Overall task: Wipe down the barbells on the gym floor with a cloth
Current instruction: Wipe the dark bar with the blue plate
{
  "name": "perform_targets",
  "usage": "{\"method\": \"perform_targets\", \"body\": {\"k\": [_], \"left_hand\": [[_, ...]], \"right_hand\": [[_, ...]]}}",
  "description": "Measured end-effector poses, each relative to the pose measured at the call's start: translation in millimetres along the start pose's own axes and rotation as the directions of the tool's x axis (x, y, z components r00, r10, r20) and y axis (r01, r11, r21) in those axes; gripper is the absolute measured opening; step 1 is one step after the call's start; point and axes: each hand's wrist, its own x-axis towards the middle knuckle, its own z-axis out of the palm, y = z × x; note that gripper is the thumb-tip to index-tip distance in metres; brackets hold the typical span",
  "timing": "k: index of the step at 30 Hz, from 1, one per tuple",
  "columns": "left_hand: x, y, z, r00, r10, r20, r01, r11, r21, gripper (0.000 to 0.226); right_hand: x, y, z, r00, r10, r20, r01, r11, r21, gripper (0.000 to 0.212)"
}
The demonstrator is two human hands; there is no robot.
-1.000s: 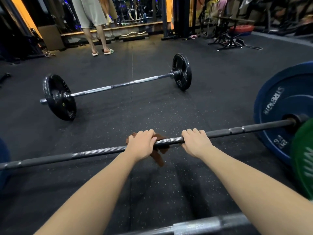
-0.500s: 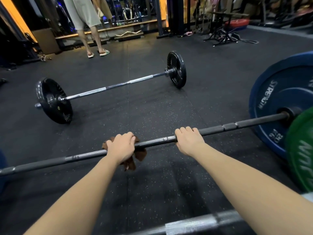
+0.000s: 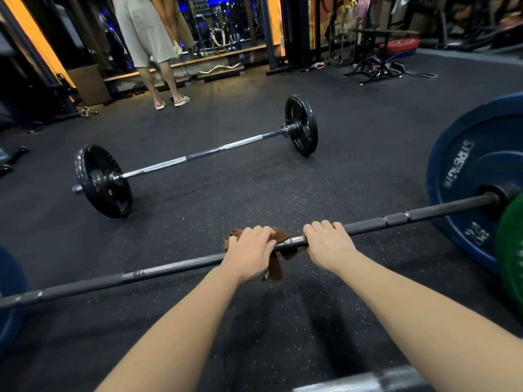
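Left hand (image 3: 249,251) has slid right along the near barbell (image 3: 141,274) since half a second ago and is now close to the other hand. It's clamped over the brown cloth (image 3: 276,268) on the mid-shaft. Right hand (image 3: 329,244) grips bare bar just beside it. The bar is on the gym floor (image 3: 283,193), with a blue plate (image 3: 467,176) at the right end.

Half out of sight

My left hand (image 3: 249,250) covers most of the brown cloth (image 3: 278,264), and my fingers (image 3: 254,232) curl over the bar (image 3: 169,268) with their tips hidden; my right hand (image 3: 328,244) hides its tips the same way. The bar's left end runs off the edge, and so do the blue plate (image 3: 467,176) and green plate (image 3: 512,250) on the right. A blurred nearer bar (image 3: 368,381) is clipped at the bottom. The person (image 3: 147,38) at the back is cut off above the waist.
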Motion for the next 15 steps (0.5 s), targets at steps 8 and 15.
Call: {"method": "perform_targets", "body": {"k": [8, 15], "left_hand": [[-15.8, -49.7, -17.2, 0.975, -0.208, 0.083, 0.200, 0.976, 0.087, 0.028], [3.1, 0.3, -25.8, 0.959, -0.222, 0.175, 0.219, 0.975, 0.038, 0.024]], "right_hand": [[0.6, 1.3, 0.8, 1.000, 0.007, 0.030, -0.007, 1.000, 0.029, 0.025], [-1.5, 5.0, 0.2, 1.000, -0.009, 0.015, 0.009, 0.999, 0.049, 0.026]]}}
